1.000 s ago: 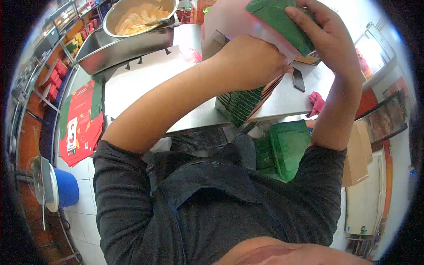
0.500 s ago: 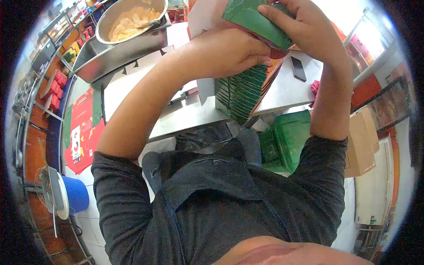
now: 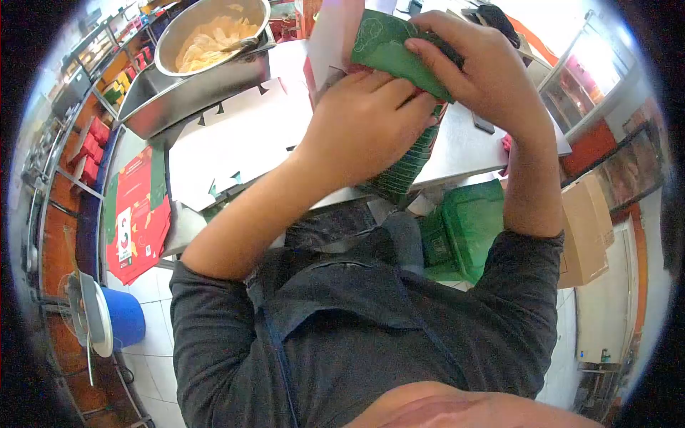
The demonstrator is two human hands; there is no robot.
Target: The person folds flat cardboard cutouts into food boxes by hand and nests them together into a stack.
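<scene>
A green printed cardboard box (image 3: 392, 46), with a white inner flap (image 3: 333, 39) standing up at its left, is between my hands above the table. My right hand (image 3: 474, 68) grips its right end, thumb on the near green face and fingers over the top edge. Along the lower edge lies my left hand (image 3: 374, 121), fingers curled against the cardboard; its fingertips are partly hidden. Under and behind my left hand stands a stack of green folded boxes (image 3: 403, 171), mostly covered by that hand and leaning over the table's near edge.
White flat cardboard sheets (image 3: 235, 143) cover the table's left part. Red and green printed sheets (image 3: 139, 221) lie farther left. Behind them, a metal bowl of pale food (image 3: 168, 53) rests on a steel tray (image 3: 193, 96). A phone (image 3: 483, 124) lies near my right wrist; a green crate (image 3: 471, 221) stands below.
My left hand has turned with its back up and moved lower and nearer, now covering more of the stack. The box has shifted slightly left and down with my right hand.
</scene>
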